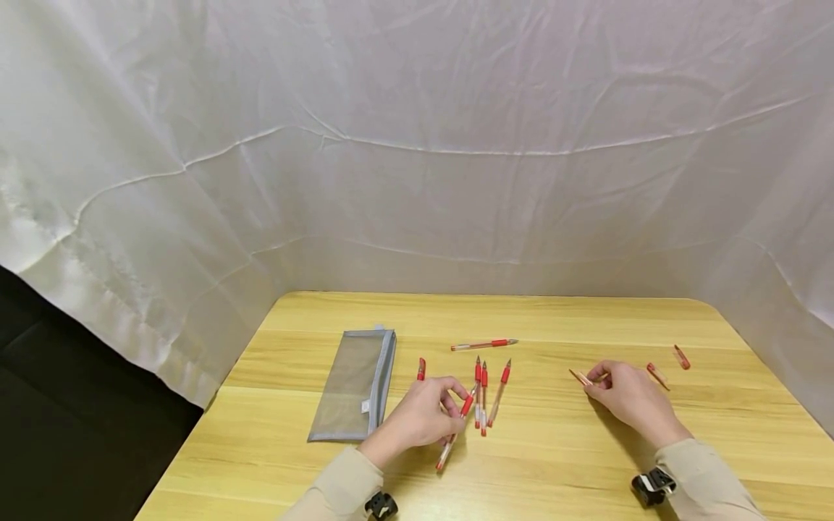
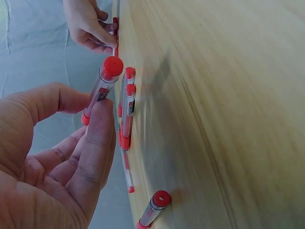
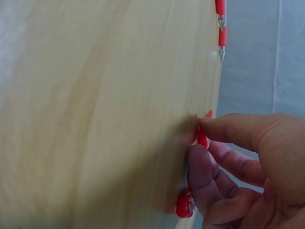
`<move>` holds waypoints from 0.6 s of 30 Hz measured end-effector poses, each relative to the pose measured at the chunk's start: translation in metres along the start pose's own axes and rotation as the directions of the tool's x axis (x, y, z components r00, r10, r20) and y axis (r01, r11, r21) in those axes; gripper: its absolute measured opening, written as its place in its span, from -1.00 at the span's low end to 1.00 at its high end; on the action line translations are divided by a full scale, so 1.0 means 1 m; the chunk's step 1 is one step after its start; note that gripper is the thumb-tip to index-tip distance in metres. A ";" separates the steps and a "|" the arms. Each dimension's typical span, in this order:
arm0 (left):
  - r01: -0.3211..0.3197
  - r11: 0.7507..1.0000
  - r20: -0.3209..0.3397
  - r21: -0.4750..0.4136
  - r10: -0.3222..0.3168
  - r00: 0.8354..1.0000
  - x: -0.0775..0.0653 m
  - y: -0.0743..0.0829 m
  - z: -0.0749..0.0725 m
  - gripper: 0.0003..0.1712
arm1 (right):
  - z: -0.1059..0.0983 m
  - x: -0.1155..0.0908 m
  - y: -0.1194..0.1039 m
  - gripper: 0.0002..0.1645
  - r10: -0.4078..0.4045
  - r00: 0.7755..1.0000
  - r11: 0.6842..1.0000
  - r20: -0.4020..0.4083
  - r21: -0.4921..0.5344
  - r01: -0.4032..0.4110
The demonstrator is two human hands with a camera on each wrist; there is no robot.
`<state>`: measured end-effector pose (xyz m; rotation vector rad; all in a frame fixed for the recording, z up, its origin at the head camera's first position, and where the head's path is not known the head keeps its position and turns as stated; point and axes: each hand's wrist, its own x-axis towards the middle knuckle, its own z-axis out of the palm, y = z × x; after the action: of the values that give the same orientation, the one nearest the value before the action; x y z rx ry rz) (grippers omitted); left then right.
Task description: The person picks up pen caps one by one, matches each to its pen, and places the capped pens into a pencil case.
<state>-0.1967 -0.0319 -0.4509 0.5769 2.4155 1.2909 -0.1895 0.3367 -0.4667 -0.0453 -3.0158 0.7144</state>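
Note:
My left hand [image 1: 423,414] pinches an uncapped red gel pen [image 2: 101,89] between thumb and fingers. The pen slants, its red grip away from me and its red end plug toward me. Just right of it, three uncapped pens [image 1: 499,394] lie close together on the table, tips pointing away. My right hand [image 1: 628,396] pinches a small red pen cap [image 3: 203,138] with thumb and fingertips, low at the tabletop; the fingers hide part of it. Two more caps [image 1: 681,357] [image 1: 658,376] lie beyond that hand to the right.
A grey mesh zip pouch [image 1: 345,387] lies left of my left hand. Beside it is a red-capped pen [image 1: 421,367], partly behind the hand. Another uncapped pen [image 1: 483,345] lies crosswise farther back. Pale cloth [image 1: 456,202] hangs around the wooden table [image 1: 554,463].

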 end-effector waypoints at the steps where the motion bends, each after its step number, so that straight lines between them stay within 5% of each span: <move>1: -0.002 1.000 0.000 0.000 0.002 1.000 0.000 0.000 0.000 -0.67 | 0.000 0.000 0.000 -0.80 0.002 1.000 1.000 0.002 0.001 -0.002; 18: -0.015 1.000 0.008 0.015 0.015 1.000 0.002 -0.001 0.001 -0.65 | -0.001 -0.001 0.001 -0.86 -0.013 1.000 1.000 -0.014 0.004 0.013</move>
<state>-0.1984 -0.0307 -0.4525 0.6043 2.4214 1.2747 -0.1881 0.3374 -0.4664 -0.0304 -2.9988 0.7158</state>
